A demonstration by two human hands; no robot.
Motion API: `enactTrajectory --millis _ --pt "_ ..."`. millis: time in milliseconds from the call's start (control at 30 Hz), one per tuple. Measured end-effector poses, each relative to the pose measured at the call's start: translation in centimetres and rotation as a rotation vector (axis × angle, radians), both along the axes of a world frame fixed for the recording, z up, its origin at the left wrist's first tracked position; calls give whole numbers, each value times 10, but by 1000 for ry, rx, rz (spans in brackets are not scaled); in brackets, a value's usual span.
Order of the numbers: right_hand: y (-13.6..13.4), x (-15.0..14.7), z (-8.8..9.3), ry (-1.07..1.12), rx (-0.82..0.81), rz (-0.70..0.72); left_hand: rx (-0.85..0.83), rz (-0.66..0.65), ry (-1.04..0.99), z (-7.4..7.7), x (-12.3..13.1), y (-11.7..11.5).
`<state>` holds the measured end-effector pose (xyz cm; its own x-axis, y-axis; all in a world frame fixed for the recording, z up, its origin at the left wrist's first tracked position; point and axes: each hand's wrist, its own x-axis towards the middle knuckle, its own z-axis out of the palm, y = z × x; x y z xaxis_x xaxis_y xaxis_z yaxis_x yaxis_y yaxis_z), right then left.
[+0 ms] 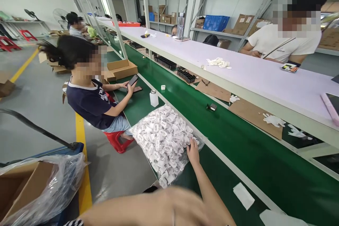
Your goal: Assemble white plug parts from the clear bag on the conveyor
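A clear plastic bag (161, 141) full of small white plastic parts lies on the green table top, at its near edge. My right hand (193, 150) is at the bag's right side, its fingers curled onto the plastic and the parts under it. Close to the camera, at the bottom, my left hand (182, 206) is smeared by motion. Its fingers cannot be made out, and it partly covers my right forearm. A white bottle (154, 98) with a metal cap stands just behind the bag.
A green conveyor belt (238, 148) runs beside the bag, with a small white part (163, 87) and a black piece (212, 107) on it. On the left sits a person (90, 95) holding a phone. A cart carries an open carton (26, 187). White paper (243, 196) lies to the right.
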<state>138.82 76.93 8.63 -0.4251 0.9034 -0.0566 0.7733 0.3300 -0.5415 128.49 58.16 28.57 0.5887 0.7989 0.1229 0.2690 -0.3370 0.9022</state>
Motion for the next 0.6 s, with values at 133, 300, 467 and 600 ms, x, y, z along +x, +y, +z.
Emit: enactTrajectory --millis 133,300,467,600 --pt "6 -15 -3 -60 98 259 -52 791 470 -62 -49 57" --pt "19 -21 2 -123 -18 253 38 1080 975 -133 -67 88" --pt "4 9 2 -88 -24 233 128 1140 1035 -148 -61 88" --pt "-11 31 -4 -11 -62 220 137 1173 1021 -151 -63 90"
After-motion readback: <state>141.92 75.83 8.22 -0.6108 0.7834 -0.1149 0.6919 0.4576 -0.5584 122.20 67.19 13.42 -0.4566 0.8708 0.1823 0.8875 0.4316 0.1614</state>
